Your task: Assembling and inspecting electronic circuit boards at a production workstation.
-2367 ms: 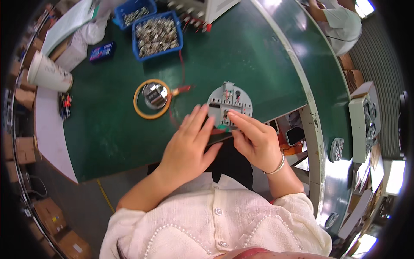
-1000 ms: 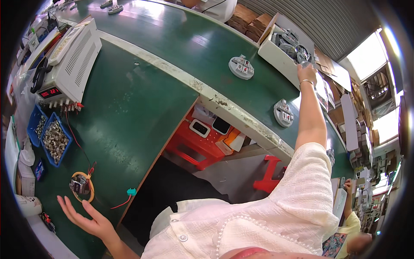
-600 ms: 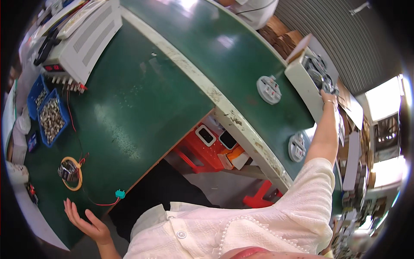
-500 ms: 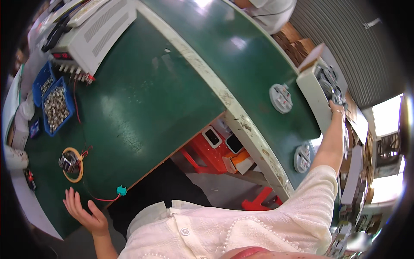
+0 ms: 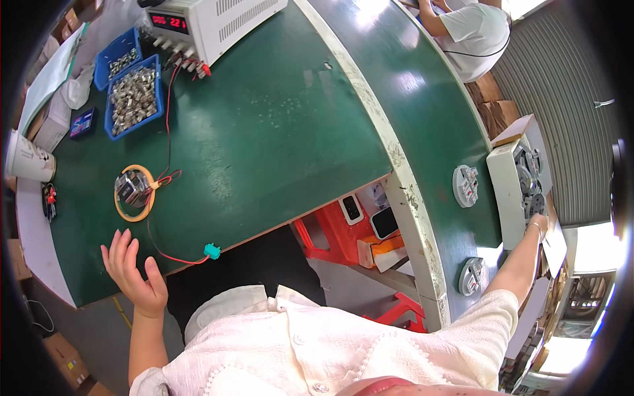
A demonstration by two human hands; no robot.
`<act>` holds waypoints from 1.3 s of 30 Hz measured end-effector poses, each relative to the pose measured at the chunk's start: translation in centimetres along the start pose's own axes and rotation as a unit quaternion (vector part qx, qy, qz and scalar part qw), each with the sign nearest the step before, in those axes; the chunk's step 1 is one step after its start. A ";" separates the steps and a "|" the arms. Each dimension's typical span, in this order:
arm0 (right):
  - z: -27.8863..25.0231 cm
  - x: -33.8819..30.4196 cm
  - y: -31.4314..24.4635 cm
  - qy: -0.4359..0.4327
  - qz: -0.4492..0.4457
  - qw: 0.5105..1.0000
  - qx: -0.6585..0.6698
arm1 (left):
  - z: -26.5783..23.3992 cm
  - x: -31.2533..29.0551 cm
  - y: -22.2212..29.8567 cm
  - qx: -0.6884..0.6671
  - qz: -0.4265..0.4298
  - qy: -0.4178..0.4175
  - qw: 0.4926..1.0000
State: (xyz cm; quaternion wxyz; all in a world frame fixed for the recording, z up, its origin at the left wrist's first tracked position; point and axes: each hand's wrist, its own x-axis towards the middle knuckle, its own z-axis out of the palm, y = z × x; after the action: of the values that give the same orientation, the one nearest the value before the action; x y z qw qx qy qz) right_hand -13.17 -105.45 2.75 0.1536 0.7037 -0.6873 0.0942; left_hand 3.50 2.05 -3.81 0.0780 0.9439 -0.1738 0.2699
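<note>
My left hand point(image 5: 137, 274) hangs over the near left edge of the green table, fingers stretched out and holding nothing. Just beyond its fingertips lies a yellow ring point(image 5: 153, 206) around a shiny metal-and-clear piece point(image 5: 132, 187), with thin red and black wires. One red wire runs to a small teal connector point(image 5: 212, 251) at the table edge. Far to the right, my right hand point(image 5: 540, 224) reaches into the near end of a white box point(image 5: 505, 191) of round grey parts. It touches a grey disc point(image 5: 533, 205); its fingers are mostly hidden.
Two round white-grey units point(image 5: 465, 186) point(image 5: 471, 276) sit on the right-hand green counter. A power supply point(image 5: 218, 23) and blue bins point(image 5: 137, 99) of small metal parts stand at the far left, near a paper cup point(image 5: 30, 158). A red stool point(image 5: 340, 231) holds phones. Another person point(image 5: 472, 39) sits beyond.
The whole view has shifted, so the table items appear higher and farther right. My right hand remains at the box, now against a grey disc. My left hand stays open near the ring.
</note>
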 end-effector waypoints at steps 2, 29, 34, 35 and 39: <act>-0.7 1.1 3.5 0.027 0.032 0.999 0.031 | 0.2 -0.1 -0.4 -0.012 0.004 0.005 1.000; -25.1 -74.4 -21.3 -0.734 -0.155 0.301 0.588 | -2.5 7.2 4.2 -0.844 -0.354 -0.238 0.326; -26.9 -75.9 -20.1 -0.727 -0.146 0.338 0.579 | -1.3 6.8 5.5 -0.795 -0.366 -0.210 0.436; -26.0 -75.7 -20.1 -0.721 -0.162 0.338 0.583 | -1.0 6.7 5.3 -0.808 -0.369 -0.201 0.414; -24.7 -74.5 -19.9 -0.695 -0.204 0.351 0.593 | -1.0 7.3 5.1 -0.827 -0.379 -0.188 0.371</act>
State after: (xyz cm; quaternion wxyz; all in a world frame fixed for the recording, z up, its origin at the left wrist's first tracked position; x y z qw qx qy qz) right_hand 5.78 -26.83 -1.52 -0.8221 0.5438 -0.1487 -0.0795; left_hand 6.93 -4.52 1.28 0.8788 0.4022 0.0551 -0.2509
